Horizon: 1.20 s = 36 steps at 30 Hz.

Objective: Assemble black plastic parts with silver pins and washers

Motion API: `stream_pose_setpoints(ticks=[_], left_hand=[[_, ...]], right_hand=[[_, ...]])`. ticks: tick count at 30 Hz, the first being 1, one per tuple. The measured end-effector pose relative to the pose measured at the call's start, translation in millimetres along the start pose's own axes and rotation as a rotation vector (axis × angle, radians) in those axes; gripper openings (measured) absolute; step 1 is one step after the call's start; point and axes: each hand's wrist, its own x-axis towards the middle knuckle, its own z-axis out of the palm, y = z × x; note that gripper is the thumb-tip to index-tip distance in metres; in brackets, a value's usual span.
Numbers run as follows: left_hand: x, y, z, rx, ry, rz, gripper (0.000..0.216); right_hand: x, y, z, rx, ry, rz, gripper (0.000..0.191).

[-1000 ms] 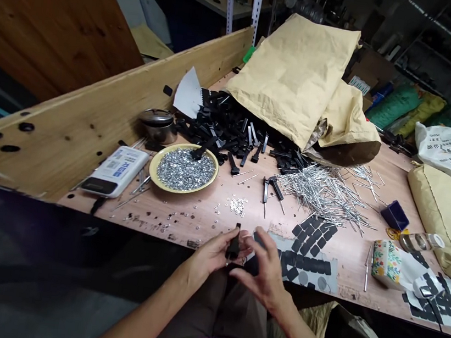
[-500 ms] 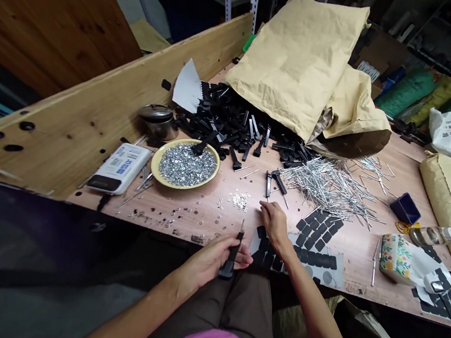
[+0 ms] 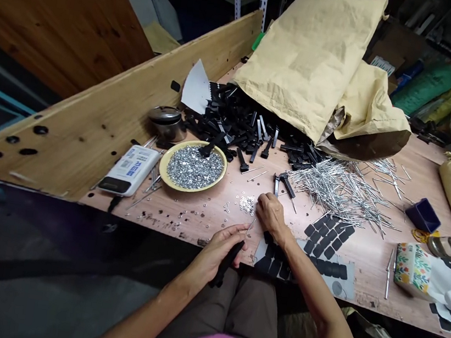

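My left hand (image 3: pixel 218 250) is wrapped round a black plastic piece (image 3: pixel 228 263) near the table's front edge. A thin metal pin (image 3: pixel 250 226) sticks up out of its top end. My right hand (image 3: pixel 271 215) rests low over the tabletop, its fingers bent together at the right side of a small heap of washers (image 3: pixel 247 205). Whatever those fingertips have between them is hidden. Just beyond that hand lie black pieces with metal strips (image 3: pixel 283 184). Black pads on a grey sheet (image 3: pixel 331 269) extend to the right of my right wrist.
To the left, a yellow bowl (image 3: pixel 163 174) is full of small metal pieces, beside a white device (image 3: pixel 130 170) and a lidded metal pot (image 3: pixel 167 124). Behind are piled black parts (image 3: pixel 232 120) and a large paper sack (image 3: pixel 310 58). Metal pins (image 3: pixel 339 189) and a floral box (image 3: pixel 412 265) lie rightward.
My right hand has moved nearer to me and to the washers, its fingers curling in. The black piece in my left hand has tilted, its pin now leaning right. The view has shifted slightly.
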Motion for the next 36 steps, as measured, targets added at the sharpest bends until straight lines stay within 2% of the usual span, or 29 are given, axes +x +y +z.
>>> stream_pose_setpoints(ticks=[5,7,10,15,22,25,29,33,36], left_hand=[[-0.7,0.9,2.0,0.033,-0.007,0.034,0.065],[-2.9,0.6,4.3,0.064,-0.034,0.039,0.069],[-6.9,0.2,8.7,0.109,-0.086,0.033,0.075],[-12.1,1.1,14.6,0.155,-0.145,0.052,0.071],[-11.5,0.1,15.1,0.203,-0.18,0.074,0.07],[-11.0,-2.1,15.4,0.238,-0.188,0.076,0.072],[-12.2,-6.0,15.6,0.258,-0.185,0.092,0.076],[-14.8,-6.9,12.9,0.305,-0.196,0.193,0.066],[-17.2,-4.2,8.2,0.368,-0.257,0.186,0.058]], right_hand=[[-37.8,-0.4,-3.7,0.682,0.277,0.126,0.005],[-52.8,-6.2,-7.7,0.884,0.304,0.161,0.014],[-67.7,-15.1,-15.2,1.037,0.313,0.192,0.02],[-78.8,-19.3,-23.8,1.004,0.373,0.162,0.019],[-90.8,-14.0,-23.3,0.86,0.424,0.055,0.009],[-96.4,-10.2,-23.7,0.656,0.479,-0.066,0.004],[-103.7,-7.4,-27.4,0.42,0.466,-0.262,0.013],[-108.0,-7.7,-34.2,0.453,0.396,-0.167,0.016],[-109.8,-8.5,-41.2,0.591,0.286,-0.078,0.019]])
